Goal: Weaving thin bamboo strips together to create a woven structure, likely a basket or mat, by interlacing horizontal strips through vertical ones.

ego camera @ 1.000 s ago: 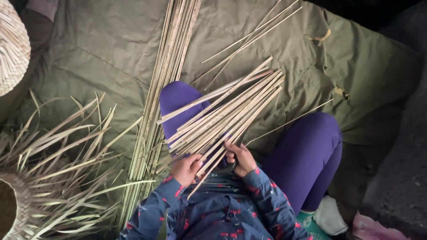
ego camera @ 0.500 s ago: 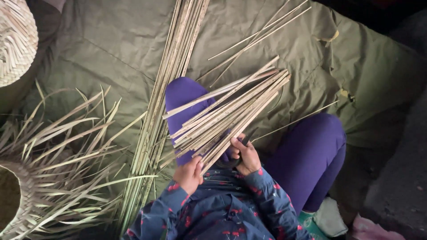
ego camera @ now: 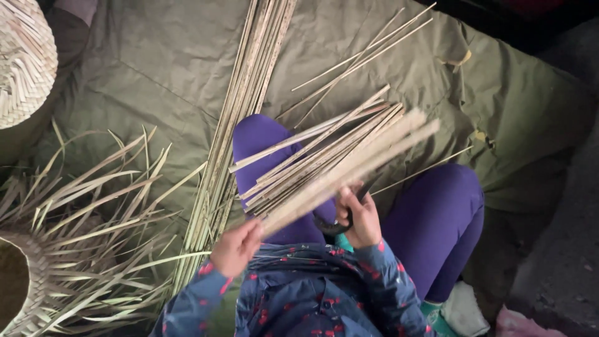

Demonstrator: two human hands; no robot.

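Observation:
A fan of thin pale bamboo strips (ego camera: 318, 162) lies across my lap over purple trousers (ego camera: 443, 218). My left hand (ego camera: 237, 248) grips the near end of a few strips (ego camera: 349, 165) that are lifted off the fan and blurred by motion. My right hand (ego camera: 360, 217) is closed on a dark curved tool (ego camera: 334, 228), pressed against the near ends of the fan. My sleeves are dark blue with red flecks.
A long bundle of bamboo strips (ego camera: 249, 87) runs up the olive-green tarp (ego camera: 156, 68). Loose strips (ego camera: 362, 50) lie at the upper right. A half-woven basket with splayed strips (ego camera: 68, 249) sits at the lower left, and a woven basket (ego camera: 22, 62) at the upper left.
My left hand has drawn back to the left and taken a few strips out of the fan, swinging them up. My right hand has stayed at the fan's near ends.

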